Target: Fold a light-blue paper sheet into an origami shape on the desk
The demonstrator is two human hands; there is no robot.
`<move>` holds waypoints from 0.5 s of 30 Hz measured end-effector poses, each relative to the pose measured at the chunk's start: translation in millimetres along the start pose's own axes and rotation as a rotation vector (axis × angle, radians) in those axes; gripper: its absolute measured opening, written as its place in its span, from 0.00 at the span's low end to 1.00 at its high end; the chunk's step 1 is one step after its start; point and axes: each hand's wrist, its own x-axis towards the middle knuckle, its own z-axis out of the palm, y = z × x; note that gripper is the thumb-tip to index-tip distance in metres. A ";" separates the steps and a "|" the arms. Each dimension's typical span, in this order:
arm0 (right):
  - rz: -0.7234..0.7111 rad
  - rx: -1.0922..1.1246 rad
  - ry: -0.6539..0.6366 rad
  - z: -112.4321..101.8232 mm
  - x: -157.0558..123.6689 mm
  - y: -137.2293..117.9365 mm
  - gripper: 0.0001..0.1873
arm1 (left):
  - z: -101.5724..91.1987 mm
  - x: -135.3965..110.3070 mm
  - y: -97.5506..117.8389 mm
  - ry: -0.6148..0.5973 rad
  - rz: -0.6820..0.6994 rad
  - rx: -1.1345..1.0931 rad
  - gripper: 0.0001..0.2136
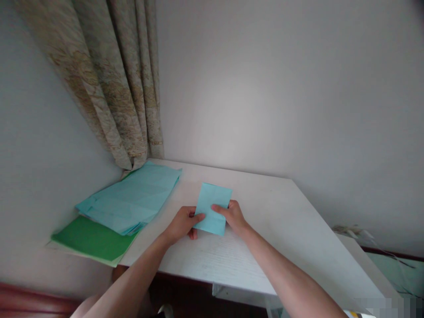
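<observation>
Left hand (181, 224), right hand (232, 216) pinch pale-blue paper (212, 206).

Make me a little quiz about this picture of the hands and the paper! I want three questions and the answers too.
1. True or false: the left hand and the right hand both touch the folded light-blue paper.
2. What lies partly under the stack of blue paper?
A) a book
B) a green paper
C) a plate
3. Fill in the missing word: the table under the hands is ____.

Key: 1. True. 2. B. 3. white.
</observation>
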 end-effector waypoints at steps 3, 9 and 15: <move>-0.022 0.002 0.133 -3.2 3.6 1.3 0.16 | -0.3 0.1 -2.4 -0.052 -0.015 0.102 0.19; 0.031 0.027 0.032 -0.5 1.9 2.1 0.15 | 2.3 4.2 -9.1 -0.003 0.078 0.116 0.20; 0.011 -0.041 0.034 2.0 0.4 -1.7 0.17 | -0.1 7.6 -13.1 0.103 0.163 0.245 0.20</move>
